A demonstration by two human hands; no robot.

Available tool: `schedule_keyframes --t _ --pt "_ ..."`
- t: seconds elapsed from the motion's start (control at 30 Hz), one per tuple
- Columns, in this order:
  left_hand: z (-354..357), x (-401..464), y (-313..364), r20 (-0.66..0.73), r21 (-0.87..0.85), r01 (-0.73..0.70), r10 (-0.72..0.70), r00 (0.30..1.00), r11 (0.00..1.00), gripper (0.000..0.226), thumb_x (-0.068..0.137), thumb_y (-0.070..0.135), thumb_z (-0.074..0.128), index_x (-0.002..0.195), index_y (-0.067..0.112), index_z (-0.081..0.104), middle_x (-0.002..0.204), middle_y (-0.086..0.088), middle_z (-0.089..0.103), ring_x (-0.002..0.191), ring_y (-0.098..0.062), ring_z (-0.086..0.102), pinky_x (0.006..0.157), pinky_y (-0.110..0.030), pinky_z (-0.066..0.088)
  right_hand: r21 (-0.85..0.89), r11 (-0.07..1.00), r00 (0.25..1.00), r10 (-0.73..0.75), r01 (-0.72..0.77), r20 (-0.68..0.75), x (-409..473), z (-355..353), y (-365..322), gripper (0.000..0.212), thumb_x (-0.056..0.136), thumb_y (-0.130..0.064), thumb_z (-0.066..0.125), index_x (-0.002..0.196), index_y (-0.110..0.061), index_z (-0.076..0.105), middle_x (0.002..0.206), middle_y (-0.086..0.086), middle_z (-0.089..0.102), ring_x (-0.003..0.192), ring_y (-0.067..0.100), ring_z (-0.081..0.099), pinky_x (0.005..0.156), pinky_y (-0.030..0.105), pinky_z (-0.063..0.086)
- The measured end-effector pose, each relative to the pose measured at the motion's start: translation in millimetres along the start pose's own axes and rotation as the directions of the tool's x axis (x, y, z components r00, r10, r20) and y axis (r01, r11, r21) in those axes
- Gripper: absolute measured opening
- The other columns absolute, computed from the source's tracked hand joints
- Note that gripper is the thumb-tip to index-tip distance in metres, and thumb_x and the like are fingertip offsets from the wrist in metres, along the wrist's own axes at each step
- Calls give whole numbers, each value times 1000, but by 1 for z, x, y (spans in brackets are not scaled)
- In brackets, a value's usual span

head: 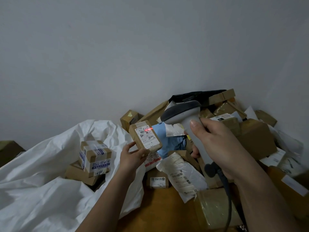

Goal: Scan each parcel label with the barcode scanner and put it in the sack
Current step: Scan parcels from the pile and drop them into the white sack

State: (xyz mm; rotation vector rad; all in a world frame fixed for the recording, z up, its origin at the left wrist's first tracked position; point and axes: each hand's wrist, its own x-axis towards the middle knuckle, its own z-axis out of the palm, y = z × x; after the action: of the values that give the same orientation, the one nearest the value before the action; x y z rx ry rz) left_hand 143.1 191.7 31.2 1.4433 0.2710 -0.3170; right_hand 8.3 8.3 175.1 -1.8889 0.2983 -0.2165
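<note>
Parcel (145,137) held up in left hand (132,156), fingers gripping its lower end, label facing scanner (187,121). Long axis runs up and away. Right hand (215,144) grips scanner handle; red beam crosses label top. Print "501E" partly legible. Sack (50,164) lies left of left hand, nearer it.

I see a plain pale wall (133,47) filling the upper view. Low at the far left edge sits a dark olive box (8,150). Bare brown floor (160,206) shows at bottom centre.
</note>
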Motion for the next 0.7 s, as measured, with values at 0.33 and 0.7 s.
schedule_keyframes --t 0.33,0.7 --pt "-2 -1 0 4 -11 -6 6 1000 1000 66 85 1 70 143 14 41 121 -19 65 105 -28 67 92 -41 56 -31 1000 1000 -4 4 12 2 12 -6 30 100 -38 42 98 -15 61 63 5 59 58 14 60 61 30 50" --pt "-27 -12 8 -5 -67 -46 46 999 997 60 87 2 67 141 15 46 113 -15 68 100 -27 70 91 -42 56 -57 998 999 -5 8 46 13 53 -13 27 102 -35 42 96 -15 59 66 -6 57 45 2 56 46 15 43"
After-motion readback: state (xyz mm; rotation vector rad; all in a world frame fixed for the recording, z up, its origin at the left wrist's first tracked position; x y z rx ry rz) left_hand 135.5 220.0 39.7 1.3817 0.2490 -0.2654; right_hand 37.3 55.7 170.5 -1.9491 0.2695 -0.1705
